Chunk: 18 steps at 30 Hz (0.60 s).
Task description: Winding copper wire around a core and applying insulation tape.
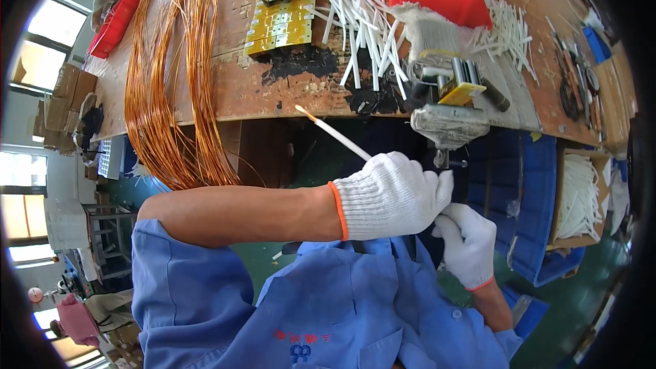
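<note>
My left hand (396,195), in a white knitted glove with an orange cuff, is closed around a thin white tube (344,140). The tube slants out past the hand to the upper left, and a copper-coloured tip (305,113) sticks out of its far end. Close by on the right, my right hand (469,242), gloved the same way, has its fingers pinched together by the left fingertips. What those fingers hold, if anything, is hidden. Just beyond both hands, a bench vise (449,128) wrapped in whitish material stands at the table edge, with a yellow-and-black piece (462,90) on it.
Long copper wire bundles (160,89) drape over the wooden table (232,89) at left. Yellow panels (280,31), loose white tubes (369,34) and a red bin (437,0) lie farther back. Pliers and scissors (570,89) sit at right, above a blue crate (502,191). Two other people are at left.
</note>
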### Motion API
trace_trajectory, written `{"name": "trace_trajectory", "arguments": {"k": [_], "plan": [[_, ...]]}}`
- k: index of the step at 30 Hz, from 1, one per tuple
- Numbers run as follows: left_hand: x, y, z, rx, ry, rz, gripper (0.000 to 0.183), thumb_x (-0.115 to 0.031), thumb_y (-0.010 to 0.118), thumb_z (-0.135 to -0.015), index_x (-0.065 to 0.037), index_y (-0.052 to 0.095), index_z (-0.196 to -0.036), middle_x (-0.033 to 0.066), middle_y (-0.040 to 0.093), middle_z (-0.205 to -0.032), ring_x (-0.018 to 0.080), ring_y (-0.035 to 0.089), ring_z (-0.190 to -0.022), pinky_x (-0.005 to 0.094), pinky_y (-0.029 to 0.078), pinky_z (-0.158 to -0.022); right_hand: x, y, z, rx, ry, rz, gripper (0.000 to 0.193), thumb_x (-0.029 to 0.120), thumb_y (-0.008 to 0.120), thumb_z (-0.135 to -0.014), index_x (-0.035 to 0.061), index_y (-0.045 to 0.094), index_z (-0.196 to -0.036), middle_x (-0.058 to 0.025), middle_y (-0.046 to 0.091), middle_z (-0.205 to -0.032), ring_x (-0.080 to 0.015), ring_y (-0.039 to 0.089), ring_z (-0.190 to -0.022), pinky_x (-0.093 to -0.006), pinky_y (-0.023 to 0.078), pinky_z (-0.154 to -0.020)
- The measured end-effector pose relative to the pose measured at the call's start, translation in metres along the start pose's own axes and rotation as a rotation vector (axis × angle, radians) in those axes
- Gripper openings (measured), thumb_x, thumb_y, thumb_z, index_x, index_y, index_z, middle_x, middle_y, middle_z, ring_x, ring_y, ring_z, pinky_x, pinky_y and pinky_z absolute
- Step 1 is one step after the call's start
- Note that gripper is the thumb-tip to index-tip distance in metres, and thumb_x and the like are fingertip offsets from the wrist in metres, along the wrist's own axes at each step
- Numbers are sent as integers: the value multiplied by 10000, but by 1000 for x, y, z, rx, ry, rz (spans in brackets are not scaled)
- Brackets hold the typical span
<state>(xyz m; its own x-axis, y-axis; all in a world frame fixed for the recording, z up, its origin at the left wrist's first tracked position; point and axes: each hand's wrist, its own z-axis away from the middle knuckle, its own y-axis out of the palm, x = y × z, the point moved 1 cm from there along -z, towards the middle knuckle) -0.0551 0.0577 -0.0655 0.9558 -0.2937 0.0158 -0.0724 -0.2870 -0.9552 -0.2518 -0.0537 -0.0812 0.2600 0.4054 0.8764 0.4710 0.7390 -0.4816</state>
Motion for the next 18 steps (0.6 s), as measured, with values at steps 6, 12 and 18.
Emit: {"name": "trace_trajectory", "arguments": {"k": [6, 12, 18], "plan": [[-3, -5, -15, 11, 37, 84, 188, -206, 763, -815, -18, 749, -812, 103, 649, -773, 269, 707, -669, 404, 519, -487, -20, -24, 16, 0, 151, -65, 255, -63, 625, -982, -68, 768, -1193, -117, 773, -851, -147, 741, -735, -296, 576, -700], [-13, 0, -23, -82, 70, 217, 239, -261, 763, -817, -24, 734, -800, 97, 626, -725, 289, 700, -648, 425, 503, -482, -11, -34, 22, 50, 102, -15, 274, -73, 646, -977, -66, 776, -1218, -139, 782, -851, -166, 767, -732, -300, 595, -696], [-8, -9, -18, -113, 80, 163, 219, -236, 751, -824, -28, 705, -771, 87, 612, -719, 275, 694, -656, 417, 491, -483, 7, -52, 8, 236, 45, 127, 301, -93, 660, -951, -41, 780, -1223, -156, 760, -819, -205, 778, -707, -323, 590, -661]]}}
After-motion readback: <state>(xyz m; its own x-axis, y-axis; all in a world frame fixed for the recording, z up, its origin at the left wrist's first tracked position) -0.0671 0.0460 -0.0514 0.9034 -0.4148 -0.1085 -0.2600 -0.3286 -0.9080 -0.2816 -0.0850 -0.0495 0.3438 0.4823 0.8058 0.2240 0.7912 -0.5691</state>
